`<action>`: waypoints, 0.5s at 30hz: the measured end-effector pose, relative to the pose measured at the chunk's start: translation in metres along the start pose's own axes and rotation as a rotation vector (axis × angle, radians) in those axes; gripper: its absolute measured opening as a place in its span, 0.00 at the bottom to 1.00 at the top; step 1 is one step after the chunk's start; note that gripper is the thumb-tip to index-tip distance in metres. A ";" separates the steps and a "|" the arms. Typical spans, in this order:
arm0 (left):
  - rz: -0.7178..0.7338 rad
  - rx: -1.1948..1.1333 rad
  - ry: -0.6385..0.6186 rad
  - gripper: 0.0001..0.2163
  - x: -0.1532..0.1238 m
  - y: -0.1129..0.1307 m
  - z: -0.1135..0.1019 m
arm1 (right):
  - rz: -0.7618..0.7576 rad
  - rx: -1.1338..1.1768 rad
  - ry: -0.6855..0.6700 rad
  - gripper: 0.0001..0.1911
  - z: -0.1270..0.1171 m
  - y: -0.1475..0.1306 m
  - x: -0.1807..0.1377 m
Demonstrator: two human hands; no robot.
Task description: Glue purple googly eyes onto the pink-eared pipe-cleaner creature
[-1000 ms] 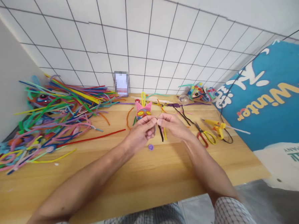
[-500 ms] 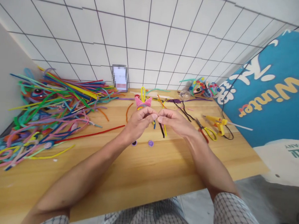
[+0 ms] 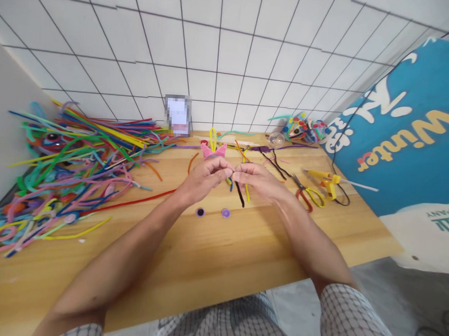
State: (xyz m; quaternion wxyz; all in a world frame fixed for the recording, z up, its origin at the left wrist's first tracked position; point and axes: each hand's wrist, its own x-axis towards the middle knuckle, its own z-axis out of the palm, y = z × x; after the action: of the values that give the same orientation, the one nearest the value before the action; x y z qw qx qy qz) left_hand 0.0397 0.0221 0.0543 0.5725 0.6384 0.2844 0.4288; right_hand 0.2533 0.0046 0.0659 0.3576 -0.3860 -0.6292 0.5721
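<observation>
My left hand (image 3: pixel 203 179) and my right hand (image 3: pixel 259 182) meet fingertip to fingertip above the wooden table (image 3: pixel 212 257). Both are pinched shut on something small that I cannot make out. Just behind the left hand stands a pink cat-eared pipe-cleaner figure (image 3: pixel 213 151), mostly hidden by my fingers. Black and yellow pipe cleaners (image 3: pixel 243 191) lie under the hands. Two small purple googly eyes (image 3: pixel 200 212) (image 3: pixel 225 213) rest on the table in front of the hands.
A big heap of coloured pipe cleaners (image 3: pixel 70 165) covers the table's left side. Red-handled scissors (image 3: pixel 306 197) and a yellow glue gun (image 3: pixel 327 182) lie at the right. Finished colourful figures (image 3: pixel 302 129) sit at the back by the tiled wall. A blue banner (image 3: pixel 410 132) leans at the right.
The view shifted slightly. My hands moved closer together in front of the pink figure. A second purple eye now shows on the table below the left hand.
</observation>
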 end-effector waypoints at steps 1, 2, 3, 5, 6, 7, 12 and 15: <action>0.022 0.020 0.021 0.16 -0.001 -0.001 0.001 | -0.004 -0.005 0.002 0.24 0.000 0.000 0.000; 0.037 0.021 0.050 0.16 -0.002 -0.002 0.005 | -0.013 -0.011 0.011 0.24 0.001 0.000 0.000; 0.044 0.000 0.086 0.16 -0.004 -0.004 0.009 | -0.024 -0.020 0.024 0.25 0.002 0.000 0.000; 0.017 -0.119 0.158 0.17 -0.007 -0.008 0.022 | -0.045 -0.040 0.048 0.26 0.005 0.002 0.001; -0.017 -0.207 0.189 0.18 -0.010 -0.009 0.029 | -0.052 -0.050 0.056 0.27 0.007 0.003 0.001; -0.060 -0.305 0.219 0.19 -0.012 -0.010 0.036 | -0.058 -0.054 0.062 0.28 0.008 0.005 0.002; -0.195 -0.506 0.260 0.19 -0.014 -0.005 0.044 | -0.050 0.038 0.065 0.29 0.010 0.009 0.006; -0.128 -0.301 0.106 0.20 -0.007 0.001 0.027 | 0.004 0.081 0.054 0.28 0.005 0.005 0.004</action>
State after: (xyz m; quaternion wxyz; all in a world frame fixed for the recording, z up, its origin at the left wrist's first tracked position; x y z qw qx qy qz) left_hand 0.0600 0.0032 0.0540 0.6719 0.5025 0.2871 0.4622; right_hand 0.2471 0.0061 0.0602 0.3888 -0.3878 -0.5948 0.5871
